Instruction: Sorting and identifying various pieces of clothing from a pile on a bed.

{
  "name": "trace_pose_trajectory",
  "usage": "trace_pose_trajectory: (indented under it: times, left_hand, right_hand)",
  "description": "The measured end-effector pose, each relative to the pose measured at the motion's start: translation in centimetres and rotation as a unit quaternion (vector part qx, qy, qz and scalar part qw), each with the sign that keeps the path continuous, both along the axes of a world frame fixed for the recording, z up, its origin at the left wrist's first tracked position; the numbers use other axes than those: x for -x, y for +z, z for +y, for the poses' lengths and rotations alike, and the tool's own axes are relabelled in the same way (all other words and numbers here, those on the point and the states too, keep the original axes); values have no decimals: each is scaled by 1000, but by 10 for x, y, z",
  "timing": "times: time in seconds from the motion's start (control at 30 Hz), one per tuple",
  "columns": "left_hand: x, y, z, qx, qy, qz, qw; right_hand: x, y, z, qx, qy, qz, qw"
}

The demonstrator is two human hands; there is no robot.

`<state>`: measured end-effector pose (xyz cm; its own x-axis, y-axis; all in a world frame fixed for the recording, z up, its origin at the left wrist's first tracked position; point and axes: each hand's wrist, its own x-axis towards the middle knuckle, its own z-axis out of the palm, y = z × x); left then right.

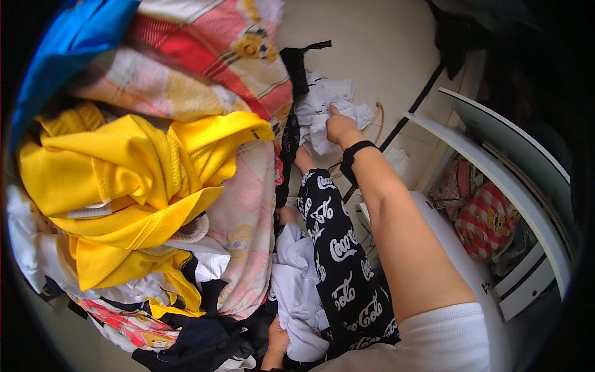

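My right hand (340, 126) reaches down to a crumpled white garment (337, 95) on the floor, its index finger extended over the cloth; whether it grips any of it is unclear. At the bottom, my left hand (278, 337) holds a bunched pale white garment (300, 288) beside my leg. A large heap of clothes fills the left side: a yellow garment (135, 162) lies on top of a pink plaid cloth with bear prints (251, 218). Blue cloth (69, 51) shows at the upper left, and dark clothing (200, 337) at the lower edge.
To the right stands a white cabinet with an open door (502, 153); a red checked cloth bundle (485, 221) lies inside. A black pole (413, 104) slants across the tiled floor (372, 51). A thin tan loop (381, 121) lies near the white garment. My legs in black printed trousers (344, 251) extend forward.
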<state>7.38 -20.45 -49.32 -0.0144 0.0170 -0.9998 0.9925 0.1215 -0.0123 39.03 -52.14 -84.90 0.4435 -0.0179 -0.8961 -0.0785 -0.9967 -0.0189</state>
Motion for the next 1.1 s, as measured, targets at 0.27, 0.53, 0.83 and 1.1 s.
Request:
trace_pose_trajectory:
  times: [0.27, 0.53, 0.83, 1.1]
  left_hand:
    - [22, -2, 7, -9, -2, -33, 999]
    - [-54, 49, -4, -137, -363, -194, 901]
    - [-102, 163, 7, 105, -243, -438, 859]
    - [-68, 290, 74, 26, -68, -435, 897]
  right_hand:
    - [92, 24, -11, -59, -30, 89, 994]
    - [80, 318, 28, -274, -206, -66, 937]
    - [149, 595, 169, -727, -81, 294, 615]
    - [132, 641, 159, -644, -141, 357, 662]
